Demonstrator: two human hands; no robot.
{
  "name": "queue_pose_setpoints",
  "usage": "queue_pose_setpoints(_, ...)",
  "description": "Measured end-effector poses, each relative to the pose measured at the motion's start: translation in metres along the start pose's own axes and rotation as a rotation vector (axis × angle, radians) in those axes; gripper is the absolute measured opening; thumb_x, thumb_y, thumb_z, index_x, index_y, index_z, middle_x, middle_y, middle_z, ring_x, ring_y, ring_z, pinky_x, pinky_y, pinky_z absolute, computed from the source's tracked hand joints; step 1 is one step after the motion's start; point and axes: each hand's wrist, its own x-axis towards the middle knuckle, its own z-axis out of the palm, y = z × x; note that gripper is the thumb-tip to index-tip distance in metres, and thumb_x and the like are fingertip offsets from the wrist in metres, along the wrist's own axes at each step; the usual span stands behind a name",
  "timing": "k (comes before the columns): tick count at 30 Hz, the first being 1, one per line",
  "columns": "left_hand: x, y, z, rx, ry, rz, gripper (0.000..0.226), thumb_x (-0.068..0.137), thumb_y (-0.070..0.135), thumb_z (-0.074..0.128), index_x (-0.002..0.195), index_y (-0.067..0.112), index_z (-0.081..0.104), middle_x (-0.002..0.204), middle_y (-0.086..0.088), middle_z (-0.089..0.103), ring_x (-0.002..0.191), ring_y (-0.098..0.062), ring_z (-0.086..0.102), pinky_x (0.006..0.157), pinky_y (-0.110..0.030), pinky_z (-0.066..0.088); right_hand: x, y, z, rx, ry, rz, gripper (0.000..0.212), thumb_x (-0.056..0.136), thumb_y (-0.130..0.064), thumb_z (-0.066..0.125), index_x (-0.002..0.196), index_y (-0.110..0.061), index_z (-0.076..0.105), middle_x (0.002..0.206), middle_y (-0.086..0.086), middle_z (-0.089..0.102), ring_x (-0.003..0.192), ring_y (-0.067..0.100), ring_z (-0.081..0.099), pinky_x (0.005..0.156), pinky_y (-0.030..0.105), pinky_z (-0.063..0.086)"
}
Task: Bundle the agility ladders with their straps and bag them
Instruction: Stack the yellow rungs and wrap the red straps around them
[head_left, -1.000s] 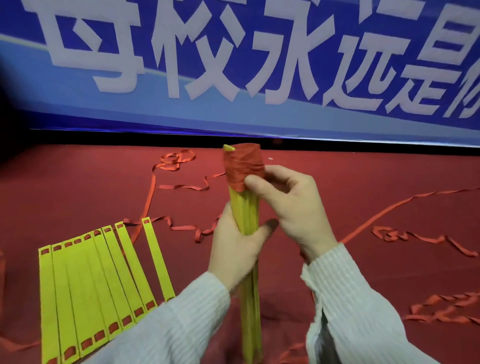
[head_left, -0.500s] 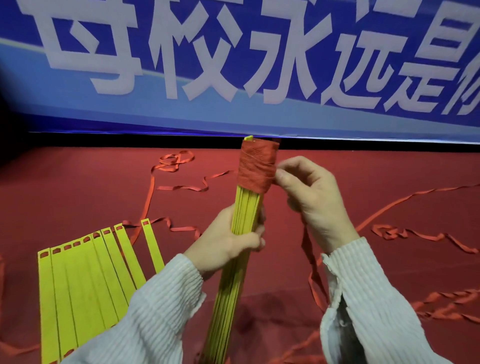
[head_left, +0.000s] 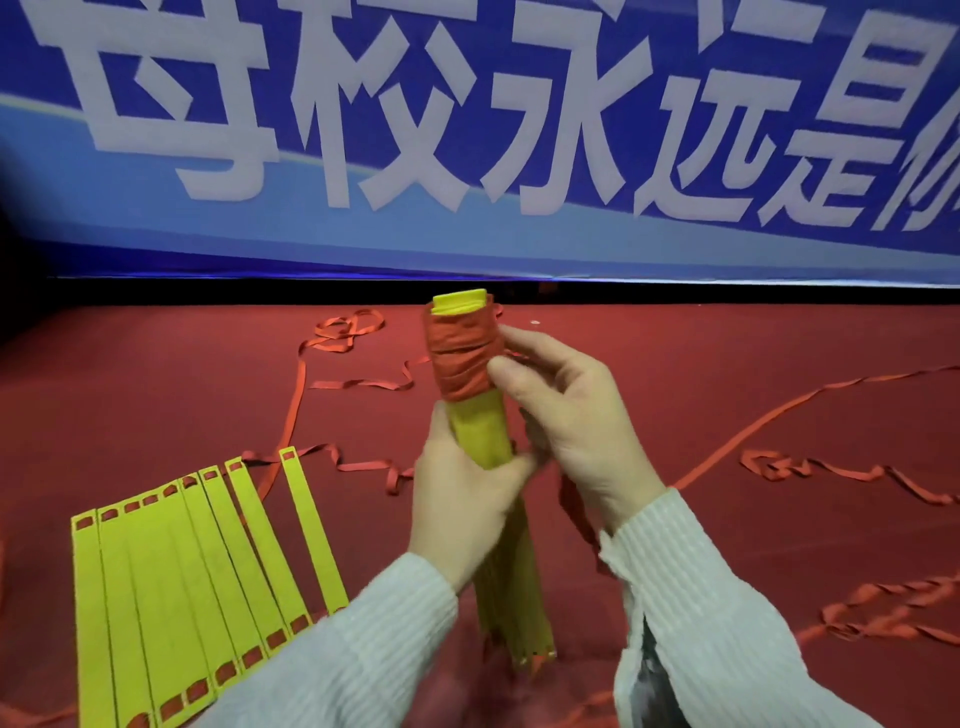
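Head view: compared with half a second ago, the bundled ladder (head_left: 478, 441) is seen more upright and turned, so that a broad yellow face is shown instead of the thin rung edges. The right hand (head_left: 576, 415), which was pinching beside the wrap, is now laid against it, thumb and fingers (head_left: 524, 340) curled onto the red strap winding (head_left: 462, 353). The left hand (head_left: 462, 499) is shifted lower, its fingers wrapped around the yellow shaft just below the winding.

The bundle is held at the centre of the frame, above the red floor (head_left: 156, 389). Its top end is covered by many turns of red strap, with a yellow tip left showing at 12 o'clock. Its lower end is fanned slightly at 6 o'clock. A loose strap tail (head_left: 571, 504) is hung beside the right wrist. At 8 o'clock a second ladder (head_left: 192, 571) is laid flat, its yellow rungs gathered side by side, and loose red straps (head_left: 343, 330) are strewn from 10 to 4 o'clock.
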Motion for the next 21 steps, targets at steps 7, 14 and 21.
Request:
queue_pose_setpoints(7, 0.019, -0.011, -0.022, 0.128, 0.136, -0.042, 0.025, 0.081, 0.012, 0.078, 0.084, 0.021, 0.055, 0.065, 0.007, 0.060, 0.059, -0.017, 0.055, 0.063, -0.037, 0.046, 0.006, -0.008, -0.023, -0.473, 0.034, -0.186, 0.018, 0.088, -0.019, 0.081, 0.074, -0.015, 0.070, 0.064, -0.011, 0.061, 0.063, 0.000, 0.051, 0.061, 0.020, 0.041)
queue_pose_setpoints(14, 0.017, 0.008, -0.027, -0.098, -0.145, -0.071, 0.040, 0.071, 0.020, 0.080, 0.072, -0.008, 0.052, 0.056, -0.011, 0.053, 0.049, -0.020, 0.051, 0.051, -0.031, 0.044, 0.005, -0.002, -0.017, -0.074, -0.005, -0.062, 0.009, 0.089, -0.006, 0.073, 0.094, -0.011, 0.069, 0.073, -0.011, 0.069, 0.054, -0.003, 0.054, 0.051, 0.008, 0.038)
queue_pose_setpoints(21, 0.015, 0.019, -0.032, -0.473, -0.564, -0.313, 0.032, 0.066, 0.022, 0.078, 0.090, 0.008, 0.063, 0.072, -0.013, 0.060, 0.061, -0.027, 0.064, 0.064, -0.039, 0.057, 0.000, 0.002, -0.012, 0.078, -0.183, 0.121, 0.021, 0.092, -0.027, 0.072, 0.111, -0.019, 0.071, 0.075, -0.003, 0.063, 0.051, 0.013, 0.039, 0.041, 0.023, 0.019)
